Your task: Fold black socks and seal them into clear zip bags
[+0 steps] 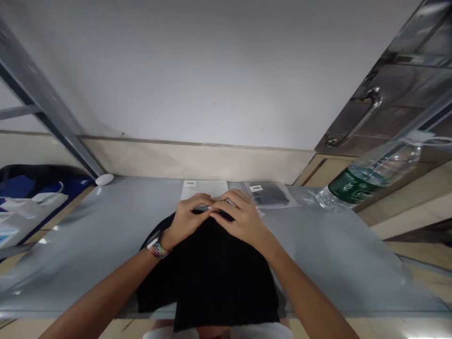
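A black cloth garment [219,278] lies over the grey table's front edge and hangs toward my lap. At its far edge, my left hand [189,216] is closed in a pinch, its fingertips meeting those of my right hand [240,214]. My right hand is also pinched closed. Something small and white shows between the fingertips, too small to name. Just beyond the hands lies a clear packet with a white label [190,183]. To its right, a clear bag with a dark item [270,194] lies flat.
A clear plastic bottle with a green label [356,183] stands at the right of the grey table [328,254]. A white oval object [104,179] sits at the back left by a metal post [67,127]. Blue and white items lie at far left.
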Tool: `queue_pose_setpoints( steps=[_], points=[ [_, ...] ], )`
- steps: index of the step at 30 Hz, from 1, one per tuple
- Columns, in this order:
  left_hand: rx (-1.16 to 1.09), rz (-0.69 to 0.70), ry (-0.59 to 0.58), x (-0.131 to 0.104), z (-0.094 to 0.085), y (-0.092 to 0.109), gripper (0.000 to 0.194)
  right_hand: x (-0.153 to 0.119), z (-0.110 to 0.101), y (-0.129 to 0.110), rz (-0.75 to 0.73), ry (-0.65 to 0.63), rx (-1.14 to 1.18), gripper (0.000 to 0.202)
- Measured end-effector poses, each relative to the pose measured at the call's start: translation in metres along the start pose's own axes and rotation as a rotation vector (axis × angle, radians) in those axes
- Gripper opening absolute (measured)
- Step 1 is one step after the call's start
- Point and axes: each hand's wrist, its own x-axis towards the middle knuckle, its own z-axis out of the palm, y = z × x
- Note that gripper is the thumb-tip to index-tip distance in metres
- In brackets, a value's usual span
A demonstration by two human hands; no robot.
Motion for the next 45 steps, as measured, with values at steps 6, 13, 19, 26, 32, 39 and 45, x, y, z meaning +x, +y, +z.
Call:
queue_pose_setpoints(
  steps=[6,13,19,26,32,39,45],
  points=[
    [-0.092,-0.155,0.02,0.001,0.001,0.002,0.033,-0.002,0.003,0.005,0.025,0.009,0.021,0.012],
    [-0.211,-0.266,-0.024,0.002,0.005,0.002,0.046,-0.007,-0.001,0.005,0.069,-0.07,0.051,0.03],
    [-0.134,-0.194,-0.034,0.006,-0.001,-0.001,0.027,-0.011,-0.002,0.013,0.152,-0.027,0.116,0.026],
    [0.033,0.003,-0.037,0.008,-0.006,0.001,0.016,-0.012,0.0,0.007,0.191,-0.005,0.077,0.015],
    [0.081,0.062,-0.055,0.006,-0.008,-0.004,0.023,-0.012,0.005,0.005,0.124,-0.001,-0.004,0.016],
    [0.072,0.003,0.096,0.015,-0.022,-0.006,0.021,-0.021,-0.014,0.029,0.036,-0.019,-0.224,0.019],
    [-0.033,-0.084,0.198,0.02,-0.027,-0.015,0.024,-0.041,-0.034,0.055,0.042,-0.056,-0.316,0.015]
  ],
)
